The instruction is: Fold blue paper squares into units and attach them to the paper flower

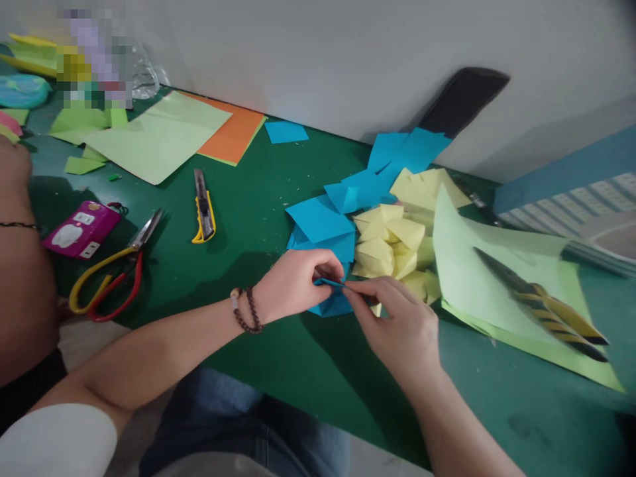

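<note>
Both hands meet over a small folded piece of blue paper (332, 283). My left hand (298, 281), with a beaded bracelet at the wrist, is closed on its left side; the curled fingers partly hide the paper. The thumb and forefinger of my right hand (397, 324) pinch its right end. Just beyond my hands lie loose blue paper sheets (320, 218), with more blue paper below the held piece. A cluster of folded pale yellow paper pieces (387, 242) sits beside them, close to my right fingers.
Left on the green table (238, 218) lie a yellow box cutter (203, 209), red-and-yellow-handled scissors (119, 268) and a purple packet (82, 228). Green (159, 139) and orange paper (233, 136) lie behind. At right, scissors (541, 305) rest on green sheets. Another person's arm (22, 265) is at far left.
</note>
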The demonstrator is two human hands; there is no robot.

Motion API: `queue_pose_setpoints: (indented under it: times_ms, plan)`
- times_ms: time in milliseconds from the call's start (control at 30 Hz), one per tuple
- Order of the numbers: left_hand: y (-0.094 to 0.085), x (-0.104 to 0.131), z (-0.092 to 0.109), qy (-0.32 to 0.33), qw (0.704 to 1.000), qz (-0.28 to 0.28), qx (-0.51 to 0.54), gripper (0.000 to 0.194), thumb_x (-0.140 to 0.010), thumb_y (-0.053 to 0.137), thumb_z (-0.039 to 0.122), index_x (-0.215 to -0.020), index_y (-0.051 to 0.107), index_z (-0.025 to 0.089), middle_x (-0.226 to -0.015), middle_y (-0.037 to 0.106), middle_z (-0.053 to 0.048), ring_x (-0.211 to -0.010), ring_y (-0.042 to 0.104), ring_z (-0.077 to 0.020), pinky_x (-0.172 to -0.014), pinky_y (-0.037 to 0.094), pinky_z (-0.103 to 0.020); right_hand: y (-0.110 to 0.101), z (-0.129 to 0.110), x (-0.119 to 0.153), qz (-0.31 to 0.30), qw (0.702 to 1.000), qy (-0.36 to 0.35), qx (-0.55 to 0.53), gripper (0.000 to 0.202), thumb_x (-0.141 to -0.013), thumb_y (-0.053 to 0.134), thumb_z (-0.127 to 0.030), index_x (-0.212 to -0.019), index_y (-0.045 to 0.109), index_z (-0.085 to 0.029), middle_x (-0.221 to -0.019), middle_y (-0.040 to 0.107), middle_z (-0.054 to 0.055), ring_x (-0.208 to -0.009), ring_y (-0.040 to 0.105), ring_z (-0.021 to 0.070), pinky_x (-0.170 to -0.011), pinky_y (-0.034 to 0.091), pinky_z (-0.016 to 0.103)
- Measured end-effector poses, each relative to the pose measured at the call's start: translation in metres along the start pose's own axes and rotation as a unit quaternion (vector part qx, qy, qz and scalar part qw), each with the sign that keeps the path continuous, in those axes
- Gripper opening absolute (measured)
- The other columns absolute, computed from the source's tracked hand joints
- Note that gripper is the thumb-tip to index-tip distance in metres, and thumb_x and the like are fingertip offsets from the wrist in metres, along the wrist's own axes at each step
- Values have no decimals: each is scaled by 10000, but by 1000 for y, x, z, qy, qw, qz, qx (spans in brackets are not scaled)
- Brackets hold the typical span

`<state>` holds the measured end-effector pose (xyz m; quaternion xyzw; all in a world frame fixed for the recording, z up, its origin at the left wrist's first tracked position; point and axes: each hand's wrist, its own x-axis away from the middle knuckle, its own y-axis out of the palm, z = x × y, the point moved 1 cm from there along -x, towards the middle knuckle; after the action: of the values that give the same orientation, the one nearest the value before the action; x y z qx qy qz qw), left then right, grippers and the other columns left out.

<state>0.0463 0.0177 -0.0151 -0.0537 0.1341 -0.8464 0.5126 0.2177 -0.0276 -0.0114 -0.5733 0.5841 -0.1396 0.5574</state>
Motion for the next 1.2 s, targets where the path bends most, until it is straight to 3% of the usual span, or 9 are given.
queue_pose_setpoints:
  times_ms: [167,300,433,500,567,667,833,1033,1200]
  plan:
    - [1,3,1,30,996,8,-79,269,-698,566,-39,-856,645,164,-880,727,-10,-839,692,-146,-791,545,-263,7,-2,2,-20,999,-18,20,31,-861,599,-194,-862,628,-206,-713,656,2,-637,634,147,-590,487,266]
    - [1,4,8,52,999,4,1,211,-768,652,85,-961,640,169,-994,712,-34,-947,672,-163,-865,530,-286,4,3,2,-6,993,105,-56,37,-799,626,-213,-831,623,-230,-688,656,-16,-605,634,147,-561,490,264]
    - [-2,4,12,5,985,-8,172,479,-754,767,338,-1168,576,191,-1252,627,-91,-1131,622,-215,-894,542,-313,0,13,1,50,923,294,-245,154,-757,701,-333,-798,595,-229,-658,636,-26,-569,604,136,-506,479,253]
    - [0,4,11,-5,983,-21,183,576,-694,815,302,-1200,558,203,-1262,624,-95,-1110,635,-221,-852,560,-303,-1,15,0,71,886,338,-310,191,-744,717,-350,-788,580,-226,-676,633,-24,-590,596,129,-529,488,254]
    - [3,3,9,10,985,-22,168,480,-726,775,225,-1163,581,191,-1192,663,-88,-1039,663,-201,-832,566,-290,0,14,-1,66,871,349,-338,203,-735,726,-348,-778,572,-222,-689,630,-20,-609,592,127,-546,491,257]
    - [9,2,4,29,990,0,140,244,-808,639,152,-1052,637,149,-1046,712,-79,-893,689,-162,-773,570,-261,1,6,-2,44,878,331,-344,194,-734,723,-328,-760,561,-224,-668,601,-27,-591,570,118,-525,479,247]
    - [11,2,1,40,996,48,59,142,-816,600,150,-924,693,145,-861,734,-34,-740,672,-137,-664,543,-228,4,-3,-2,10,895,299,-329,168,-754,692,-308,-756,545,-228,-662,563,-36,-573,548,102,-513,476,229]
    - [7,2,2,25,999,40,-9,120,-784,632,135,-864,718,162,-850,749,-19,-769,688,-151,-704,538,-238,0,-1,-1,-5,915,280,-290,192,-808,649,-383,-878,581,-219,-726,620,-7,-584,589,116,-510,502,244]
    - [7,2,1,2,999,17,33,142,-773,642,117,-886,709,170,-943,753,-30,-901,702,-173,-827,558,-270,-1,6,4,5,927,300,-225,183,-810,652,-377,-781,579,-212,-580,607,-24,-476,598,130,-450,488,249]
